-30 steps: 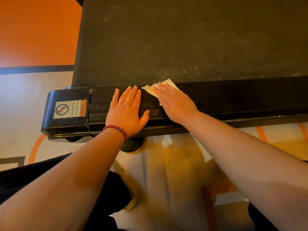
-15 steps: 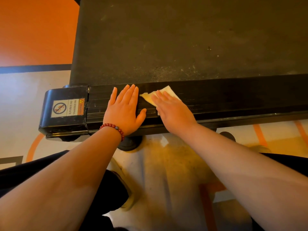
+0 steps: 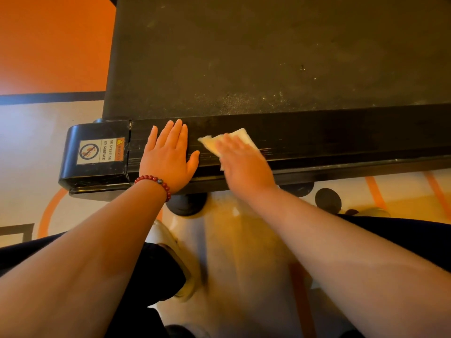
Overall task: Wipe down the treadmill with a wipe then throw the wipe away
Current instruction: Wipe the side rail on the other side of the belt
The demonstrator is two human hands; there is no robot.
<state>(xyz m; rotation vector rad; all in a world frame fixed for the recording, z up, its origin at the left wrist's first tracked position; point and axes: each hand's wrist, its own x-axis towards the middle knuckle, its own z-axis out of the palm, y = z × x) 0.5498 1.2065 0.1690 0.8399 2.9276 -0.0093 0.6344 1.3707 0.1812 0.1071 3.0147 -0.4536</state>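
The wipe [image 3: 233, 140], a pale folded sheet, lies flat on the black side rail [image 3: 341, 140] of the treadmill [image 3: 244, 69], just below the dusty belt [image 3: 329, 40]. It is pinned under the straight fingers of the right hand [image 3: 244, 164], which is blurred and presses on it rather than clutching it. The left hand [image 3: 168, 159], a red bead bracelet [image 3: 156, 181] at its wrist, lies flat and spread on the same rail just beside the wipe, holding nothing, near the end cap [image 3: 73, 167] and its warning sticker [image 3: 101, 151].
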